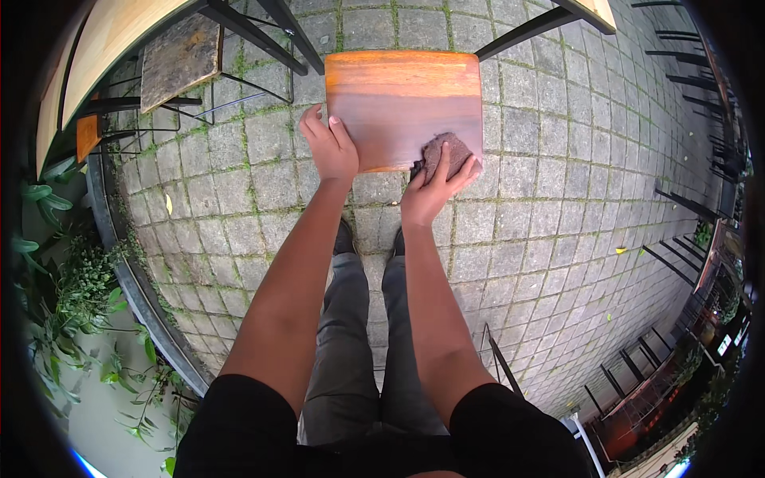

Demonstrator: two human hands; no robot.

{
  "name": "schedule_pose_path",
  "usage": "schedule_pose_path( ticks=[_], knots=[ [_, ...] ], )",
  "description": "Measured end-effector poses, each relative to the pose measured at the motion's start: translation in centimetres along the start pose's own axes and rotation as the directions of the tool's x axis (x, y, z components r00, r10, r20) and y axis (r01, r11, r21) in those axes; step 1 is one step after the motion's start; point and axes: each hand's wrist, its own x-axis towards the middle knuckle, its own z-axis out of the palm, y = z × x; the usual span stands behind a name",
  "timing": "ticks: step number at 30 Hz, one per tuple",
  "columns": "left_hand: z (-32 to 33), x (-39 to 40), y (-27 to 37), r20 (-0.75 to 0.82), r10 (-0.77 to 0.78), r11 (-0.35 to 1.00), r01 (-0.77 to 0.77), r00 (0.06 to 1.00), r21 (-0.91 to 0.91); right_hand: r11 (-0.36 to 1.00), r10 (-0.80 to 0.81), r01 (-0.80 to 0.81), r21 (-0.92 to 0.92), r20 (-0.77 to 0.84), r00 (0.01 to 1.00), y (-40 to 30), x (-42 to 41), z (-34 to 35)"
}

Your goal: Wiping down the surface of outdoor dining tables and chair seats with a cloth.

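In front of my feet is a squarish wooden stool top (403, 110) with rounded corners. Its far strip looks bright orange-brown, while the nearer part is duller and greyish. My left hand (331, 149) grips its left edge, thumb along the top and fingers outside the rim. Under the spread fingers of my right hand (439, 188), a brown fibrous scouring pad (445, 152) presses on the near right corner. A small black part (416, 169) shows at the near edge, beside the pad; what supports the top is hidden.
Grey paving blocks (275, 179) with mossy joints cover the ground. A light wooden table (119, 42) and a worn stool (182, 60) stand at upper left; another table's corner (591, 12) juts in at upper right. Plants (83, 299) grow beyond a curb (149, 316) on the left.
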Motion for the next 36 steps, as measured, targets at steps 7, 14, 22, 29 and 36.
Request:
schedule_pose_path(
  ticks=[7,14,22,29,36],
  knots=[
    [-7.3,-2.9,5.2,0.221,0.027,0.992,0.001,0.975,-0.122,0.975,-0.166,0.079,0.206,0.448,0.879,-5.5,-9.7,1.8],
    [-16.0,-1.1,9.6,0.533,0.186,0.982,-0.157,0.825,-0.100,0.927,-0.369,0.251,0.280,0.548,0.751,-8.0,-4.3,-7.9],
    [-10.5,12.7,23.5,0.343,0.437,0.889,-0.457,0.831,-0.025,0.818,-0.571,0.575,-0.013,0.096,0.815,-14.4,23.5,-16.9],
    [-0.8,21.2,29.0,0.231,0.510,0.845,-0.533,0.828,0.046,0.740,-0.585,0.590,-0.323,0.126,0.801,-16.0,45.8,-11.4],
    [2.6,19.9,28.5,0.233,0.473,0.855,-0.506,0.850,0.111,0.753,-0.525,0.553,-0.356,0.183,0.831,-14.7,46.3,-8.5]
  ],
)
